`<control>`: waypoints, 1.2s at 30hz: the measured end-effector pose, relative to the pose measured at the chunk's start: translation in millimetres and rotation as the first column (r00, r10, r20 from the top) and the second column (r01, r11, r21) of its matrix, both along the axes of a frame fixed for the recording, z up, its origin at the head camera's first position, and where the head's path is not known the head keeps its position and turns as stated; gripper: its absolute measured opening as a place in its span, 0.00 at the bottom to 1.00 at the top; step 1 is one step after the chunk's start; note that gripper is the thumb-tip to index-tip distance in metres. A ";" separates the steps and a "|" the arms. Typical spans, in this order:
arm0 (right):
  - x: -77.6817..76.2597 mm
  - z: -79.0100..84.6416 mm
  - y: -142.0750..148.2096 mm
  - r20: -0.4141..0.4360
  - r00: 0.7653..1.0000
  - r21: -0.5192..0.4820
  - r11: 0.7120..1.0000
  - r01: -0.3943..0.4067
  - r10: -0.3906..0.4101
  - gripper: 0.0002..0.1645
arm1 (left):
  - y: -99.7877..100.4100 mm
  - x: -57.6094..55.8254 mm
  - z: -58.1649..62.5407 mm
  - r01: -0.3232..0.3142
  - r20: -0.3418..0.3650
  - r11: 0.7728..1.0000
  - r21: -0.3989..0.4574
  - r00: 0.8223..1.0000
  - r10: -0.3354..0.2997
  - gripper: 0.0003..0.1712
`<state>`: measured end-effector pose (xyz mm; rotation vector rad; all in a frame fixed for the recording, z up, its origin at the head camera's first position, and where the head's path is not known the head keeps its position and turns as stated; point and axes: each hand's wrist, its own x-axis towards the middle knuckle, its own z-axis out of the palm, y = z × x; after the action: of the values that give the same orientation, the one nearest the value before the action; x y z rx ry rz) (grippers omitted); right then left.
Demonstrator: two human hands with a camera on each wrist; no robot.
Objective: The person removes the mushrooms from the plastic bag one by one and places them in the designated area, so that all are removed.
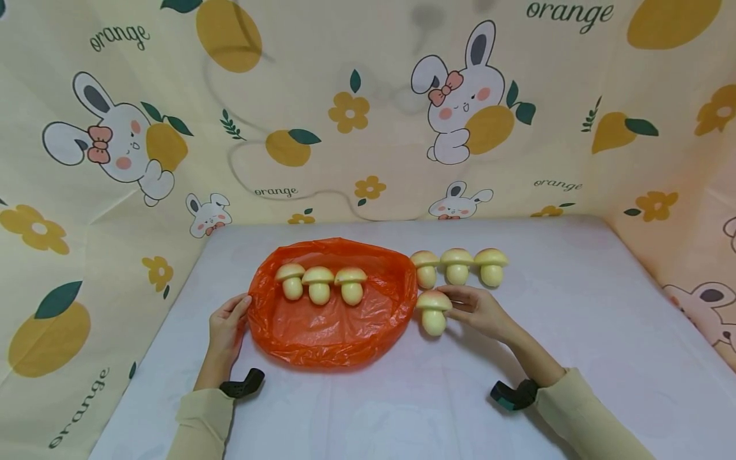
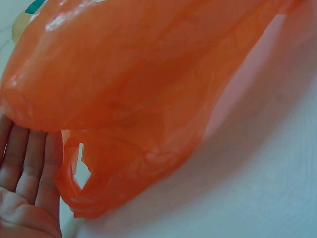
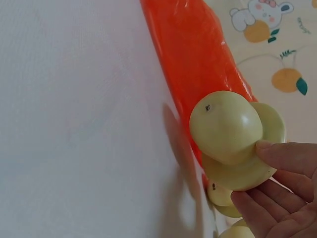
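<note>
A red-orange plastic bag (image 1: 339, 354) lies spread with its mouth facing up. Three pale yellow toy mushrooms (image 1: 319, 291) with pinkish cap tops stand in a row inside it. At the bag's left rim, my left hand (image 1: 227, 329) pinches the plastic; the left wrist view shows its fingertips hidden behind the bag (image 2: 133, 94). My right hand (image 1: 477, 310) holds another toy mushroom (image 1: 434, 319) by its cap, just off the bag's right rim. From the right wrist view, the thumb presses on the mushroom (image 3: 225, 126) while the other fingers support the cap from below.
Behind the right hand, three more toy mushrooms (image 1: 457, 268) stand in a row on the white-covered table (image 1: 356, 415), the leftmost close to the bag. A cloth backdrop (image 1: 379, 64) printed with rabbits and oranges rises behind and at the sides.
</note>
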<state>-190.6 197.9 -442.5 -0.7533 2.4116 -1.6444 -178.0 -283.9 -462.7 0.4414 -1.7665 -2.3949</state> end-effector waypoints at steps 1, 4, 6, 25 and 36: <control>-0.7 -0.5 0.2 0.005 1.000 -0.002 1.000 0.000 0.000 0.27 | 0.2 0.0 0.0 -0.002 0.000 1.000 0.002 1.000 0.002 0.10; -2.6 -1.6 0.5 0.009 1.000 0.007 1.000 0.002 -0.002 0.27 | 0.8 -0.3 0.2 -0.007 -0.003 1.000 0.002 1.000 0.007 0.11; -3.7 -2.1 0.0 0.009 1.000 0.014 1.000 0.004 -0.004 0.28 | 1.2 -0.3 0.8 -0.005 0.000 1.000 -0.001 1.000 0.005 0.10; -12.2 -2.7 -4.1 -0.022 0.999 0.072 0.997 0.033 -0.031 0.27 | 2.1 0.4 0.8 0.021 -0.055 1.000 0.001 0.998 -0.021 0.11; -11.8 -1.3 -3.8 -0.001 0.998 0.095 0.994 0.059 -0.060 0.28 | 2.0 1.0 3.5 0.006 -0.025 0.999 0.037 1.000 -0.005 0.12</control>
<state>-202.5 194.0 -443.8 -0.6714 2.5146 -1.5364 -176.9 -281.9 -459.2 0.4099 -1.7178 -2.4294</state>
